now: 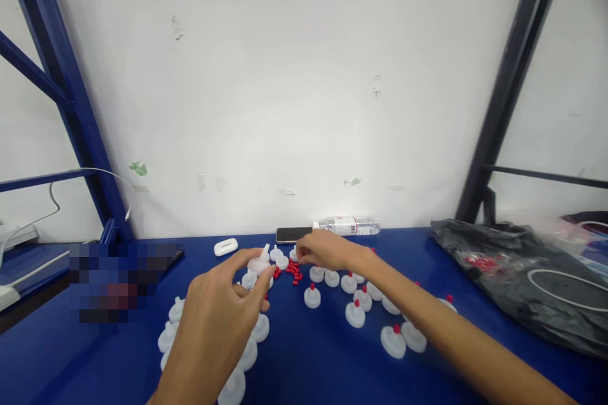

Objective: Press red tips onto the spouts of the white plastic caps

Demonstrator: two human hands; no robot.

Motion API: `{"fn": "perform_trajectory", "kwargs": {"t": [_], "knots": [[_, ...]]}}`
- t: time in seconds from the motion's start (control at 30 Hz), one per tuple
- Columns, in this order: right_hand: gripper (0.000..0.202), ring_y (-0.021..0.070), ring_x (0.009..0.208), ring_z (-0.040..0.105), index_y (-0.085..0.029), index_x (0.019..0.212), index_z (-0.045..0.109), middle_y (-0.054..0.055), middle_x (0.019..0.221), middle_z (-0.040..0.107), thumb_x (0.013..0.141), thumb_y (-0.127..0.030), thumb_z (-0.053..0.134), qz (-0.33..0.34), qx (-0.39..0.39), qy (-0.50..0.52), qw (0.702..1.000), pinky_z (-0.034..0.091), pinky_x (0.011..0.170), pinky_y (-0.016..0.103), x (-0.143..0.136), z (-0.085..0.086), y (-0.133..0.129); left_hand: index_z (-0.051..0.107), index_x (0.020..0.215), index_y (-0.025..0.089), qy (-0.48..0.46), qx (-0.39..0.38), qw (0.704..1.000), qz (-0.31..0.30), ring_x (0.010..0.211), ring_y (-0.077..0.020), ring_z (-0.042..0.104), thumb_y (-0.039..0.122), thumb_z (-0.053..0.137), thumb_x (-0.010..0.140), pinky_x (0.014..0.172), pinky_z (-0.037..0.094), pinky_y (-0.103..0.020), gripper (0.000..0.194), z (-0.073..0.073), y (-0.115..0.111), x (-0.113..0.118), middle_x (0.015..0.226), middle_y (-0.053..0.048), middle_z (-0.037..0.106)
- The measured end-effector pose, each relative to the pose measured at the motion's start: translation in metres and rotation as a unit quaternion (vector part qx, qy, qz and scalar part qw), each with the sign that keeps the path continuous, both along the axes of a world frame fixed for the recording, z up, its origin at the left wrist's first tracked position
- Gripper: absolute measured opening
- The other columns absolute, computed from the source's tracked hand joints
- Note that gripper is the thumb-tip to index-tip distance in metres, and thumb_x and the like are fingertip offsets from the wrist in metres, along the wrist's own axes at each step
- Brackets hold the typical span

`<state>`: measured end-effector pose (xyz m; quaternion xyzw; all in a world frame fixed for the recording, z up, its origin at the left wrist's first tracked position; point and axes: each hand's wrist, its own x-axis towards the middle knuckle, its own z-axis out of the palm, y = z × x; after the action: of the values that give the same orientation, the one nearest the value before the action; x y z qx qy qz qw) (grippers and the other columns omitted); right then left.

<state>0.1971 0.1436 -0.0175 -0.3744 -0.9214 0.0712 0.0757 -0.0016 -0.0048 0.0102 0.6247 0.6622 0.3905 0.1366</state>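
My left hand [228,310] pinches a white nozzle lid [259,262] between thumb and fingers, its bare spout tilted up. Right of it, my right hand [323,249] is closed beside a pile of small red caps [293,271]; whatever its fingertips hold is hidden. White lids without caps [232,386] lie around and below my left hand, partly covered by it. Several white lids with red caps on their spouts [355,313] stand on the blue table [304,361] below my right forearm, which hides some of them.
At the back lie a white oval case [225,247], a dark phone [292,235] and a clear plastic bottle [349,226]. A black plastic bag [513,291] covers the right side. Blue frame posts [85,120] and a white cable [42,266] are at the left.
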Motion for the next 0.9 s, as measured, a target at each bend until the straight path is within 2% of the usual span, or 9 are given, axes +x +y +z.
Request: {"fn": "perform_trajectory", "kwargs": {"t": [0.1, 0.2, 0.27, 0.4, 0.53, 0.73, 0.9], "knots": [[0.011, 0.0171, 0.077, 0.070, -0.018, 0.092, 0.073, 0.004, 0.083, 0.076, 0.090, -0.025, 0.066, 0.044, -0.084, 0.153, 0.984, 0.049, 0.069, 0.025, 0.003, 0.019, -0.007, 0.072, 0.117, 0.026, 0.043, 0.040, 0.998, -0.018, 0.071, -0.0255, 0.076, 0.049, 0.058, 0.088, 0.073, 0.053, -0.033, 0.040, -0.006, 0.003, -0.002, 0.065, 0.002, 0.077], [0.022, 0.0176, 0.079, 0.069, -0.018, 0.097, 0.075, 0.005, 0.086, 0.075, 0.088, -0.037, 0.069, 0.100, -0.167, 0.283, 0.939, 0.053, 0.071, 0.027, 0.001, 0.038, -0.021, 0.073, 0.115, 0.027, 0.087, 0.094, 0.991, -0.030, 0.078, -0.0238, 0.075, 0.045, 0.056, 0.090, 0.071, 0.053, -0.032, 0.036, -0.014, 0.008, -0.005, 0.084, -0.001, 0.079], [0.026, 0.0166, 0.078, 0.068, -0.018, 0.097, 0.076, 0.006, 0.089, 0.075, 0.087, -0.042, 0.071, 0.122, -0.197, 0.326, 0.917, 0.053, 0.071, 0.028, -0.001, 0.046, -0.029, 0.074, 0.114, 0.027, 0.105, 0.114, 0.987, -0.030, 0.075, -0.0225, 0.074, 0.044, 0.055, 0.091, 0.067, 0.053, -0.031, 0.035, -0.018, 0.010, -0.007, 0.086, -0.001, 0.078], [0.026, 0.0153, 0.076, 0.066, -0.018, 0.099, 0.075, 0.005, 0.088, 0.075, 0.085, -0.041, 0.074, 0.143, -0.229, 0.343, 0.900, 0.052, 0.070, 0.027, -0.007, 0.048, -0.037, 0.074, 0.114, 0.026, 0.126, 0.139, 0.981, -0.047, 0.064, -0.0199, 0.070, 0.042, 0.057, 0.091, 0.062, 0.052, -0.030, 0.032, -0.020, 0.013, -0.009, 0.078, 0.000, 0.076], [0.028, 0.0151, 0.074, 0.064, -0.018, 0.101, 0.074, 0.006, 0.086, 0.075, 0.086, -0.041, 0.074, 0.154, -0.250, 0.343, 0.892, 0.051, 0.068, 0.028, -0.008, 0.046, -0.037, 0.075, 0.111, 0.026, 0.138, 0.160, 0.975, -0.074, 0.059, -0.0190, 0.069, 0.038, 0.062, 0.089, 0.068, 0.054, -0.030, 0.029, -0.020, 0.013, -0.009, 0.070, 0.003, 0.074], [0.028, 0.0156, 0.076, 0.066, -0.019, 0.103, 0.072, 0.006, 0.087, 0.075, 0.086, -0.042, 0.074, 0.151, -0.261, 0.347, 0.888, 0.051, 0.070, 0.029, -0.006, 0.048, -0.035, 0.075, 0.108, 0.025, 0.136, 0.185, 0.971, -0.061, 0.055, -0.0166, 0.068, 0.038, 0.061, 0.090, 0.065, 0.054, -0.029, 0.027, -0.020, 0.014, -0.008, 0.081, 0.000, 0.077], [0.029, 0.0167, 0.077, 0.067, -0.019, 0.104, 0.073, 0.005, 0.082, 0.074, 0.087, -0.043, 0.073, 0.157, -0.268, 0.333, 0.890, 0.051, 0.069, 0.029, -0.007, 0.047, -0.037, 0.076, 0.109, 0.028, 0.141, 0.193, 0.968, -0.071, 0.056, -0.0160, 0.068, 0.034, 0.061, 0.090, 0.062, 0.053, -0.028, 0.025, -0.019, 0.015, -0.008, 0.079, 0.001, 0.076]]}}
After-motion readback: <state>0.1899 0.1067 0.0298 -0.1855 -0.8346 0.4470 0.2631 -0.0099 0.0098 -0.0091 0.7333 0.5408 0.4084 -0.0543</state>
